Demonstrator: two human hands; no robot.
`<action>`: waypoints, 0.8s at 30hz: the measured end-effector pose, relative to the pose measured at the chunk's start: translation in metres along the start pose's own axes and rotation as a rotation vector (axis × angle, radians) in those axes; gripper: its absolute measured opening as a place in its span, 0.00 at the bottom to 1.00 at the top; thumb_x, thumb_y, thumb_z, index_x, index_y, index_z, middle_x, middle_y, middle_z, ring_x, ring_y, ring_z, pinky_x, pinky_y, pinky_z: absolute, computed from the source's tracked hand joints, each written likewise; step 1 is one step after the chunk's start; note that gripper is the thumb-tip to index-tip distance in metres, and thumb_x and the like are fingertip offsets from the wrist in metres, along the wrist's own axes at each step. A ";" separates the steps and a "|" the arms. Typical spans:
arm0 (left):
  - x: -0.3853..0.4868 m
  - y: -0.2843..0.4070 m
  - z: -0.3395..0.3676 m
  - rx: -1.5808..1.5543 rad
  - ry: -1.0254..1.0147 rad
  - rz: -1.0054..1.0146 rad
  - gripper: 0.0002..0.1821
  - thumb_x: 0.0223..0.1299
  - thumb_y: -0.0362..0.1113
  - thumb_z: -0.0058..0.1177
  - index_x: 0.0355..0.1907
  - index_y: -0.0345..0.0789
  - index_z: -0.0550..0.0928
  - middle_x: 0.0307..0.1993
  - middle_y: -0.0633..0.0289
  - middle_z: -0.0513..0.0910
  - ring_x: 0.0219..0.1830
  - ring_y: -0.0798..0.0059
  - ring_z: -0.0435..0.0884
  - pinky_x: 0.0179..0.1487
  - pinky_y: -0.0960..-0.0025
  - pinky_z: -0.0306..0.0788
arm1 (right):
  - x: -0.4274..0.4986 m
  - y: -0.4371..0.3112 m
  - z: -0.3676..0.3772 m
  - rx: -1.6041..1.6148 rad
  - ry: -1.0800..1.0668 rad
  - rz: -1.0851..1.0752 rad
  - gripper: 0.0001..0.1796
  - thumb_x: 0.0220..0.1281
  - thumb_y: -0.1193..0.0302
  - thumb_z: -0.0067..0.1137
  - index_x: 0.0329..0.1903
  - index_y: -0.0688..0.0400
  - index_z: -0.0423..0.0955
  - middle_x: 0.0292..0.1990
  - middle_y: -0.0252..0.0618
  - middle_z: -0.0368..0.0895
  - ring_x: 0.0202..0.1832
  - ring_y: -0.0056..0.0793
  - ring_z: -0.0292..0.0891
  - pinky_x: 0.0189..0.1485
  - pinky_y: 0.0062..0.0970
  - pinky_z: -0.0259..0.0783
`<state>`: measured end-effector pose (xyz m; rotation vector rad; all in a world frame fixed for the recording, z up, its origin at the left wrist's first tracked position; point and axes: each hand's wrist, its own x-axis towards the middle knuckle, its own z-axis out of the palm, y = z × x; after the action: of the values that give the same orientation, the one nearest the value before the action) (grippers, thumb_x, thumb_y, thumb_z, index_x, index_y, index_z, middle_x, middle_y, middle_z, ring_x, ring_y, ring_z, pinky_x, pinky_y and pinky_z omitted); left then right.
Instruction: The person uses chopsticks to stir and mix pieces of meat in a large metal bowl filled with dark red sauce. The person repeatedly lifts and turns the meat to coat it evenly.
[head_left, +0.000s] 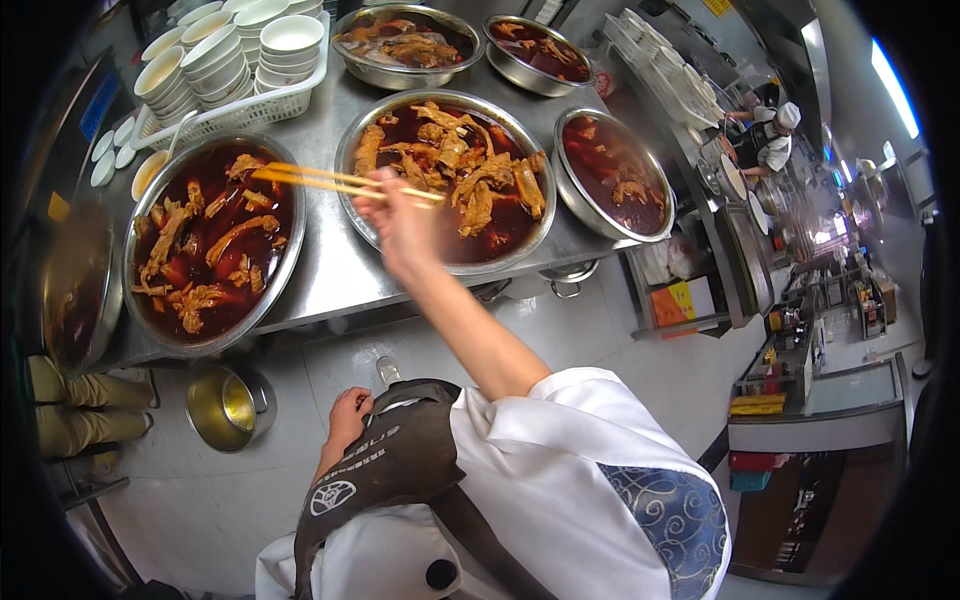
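My right hand (397, 217) grips a pair of long wooden chopsticks (322, 178) above the metal table. Their far tips reach over a steel basin (297, 247) of dark red broth. A chunk of cooked meat (241, 166) is at the tips; whether they pinch it cannot be told. Beneath my right hand is the rim of a larger steel basin (551, 202), with bony meat pieces (454, 154) heaped in its broth. My left hand (350, 414) hangs low by my dark apron (405, 450), fingers curled and partly hidden, with no held object visible.
Three more basins (409, 75) (536, 82) (600, 225) line the back and right. Stacked bowls (217, 64) fill a white plastic basket (277, 105) at upper left. On the floor stands a metal pot (217, 409). Someone's trousered legs (97, 405) are at left; another worker (776, 139) is far right.
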<state>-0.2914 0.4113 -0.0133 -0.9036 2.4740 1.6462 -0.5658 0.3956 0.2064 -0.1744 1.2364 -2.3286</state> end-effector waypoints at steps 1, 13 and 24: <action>0.001 0.000 0.001 -0.003 -0.002 0.003 0.10 0.56 0.38 0.53 0.37 0.35 0.79 0.34 0.59 0.80 0.40 0.64 0.76 0.46 0.65 0.69 | 0.002 -0.016 -0.018 0.002 0.003 -0.047 0.15 0.64 0.66 0.51 0.40 0.68 0.74 0.29 0.45 0.78 0.29 0.27 0.78 0.31 0.19 0.78; 0.014 0.003 0.002 -0.008 -0.075 -0.008 0.10 0.56 0.38 0.53 0.37 0.34 0.79 0.33 0.59 0.80 0.38 0.66 0.77 0.44 0.67 0.70 | -0.020 -0.148 -0.168 -0.566 0.210 -0.349 0.18 0.65 0.66 0.50 0.46 0.70 0.73 0.37 0.49 0.80 0.31 0.28 0.80 0.35 0.22 0.78; 0.017 0.004 0.004 0.012 -0.078 0.002 0.11 0.56 0.38 0.52 0.36 0.33 0.80 0.33 0.55 0.80 0.37 0.62 0.78 0.43 0.64 0.70 | 0.029 -0.124 -0.168 -1.126 -0.216 -0.586 0.09 0.61 0.72 0.54 0.39 0.65 0.77 0.30 0.42 0.80 0.29 0.26 0.76 0.33 0.23 0.70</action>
<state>-0.3085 0.4081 -0.0170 -0.8194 2.4310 1.6329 -0.6922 0.5646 0.2057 -1.2464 2.4517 -1.6135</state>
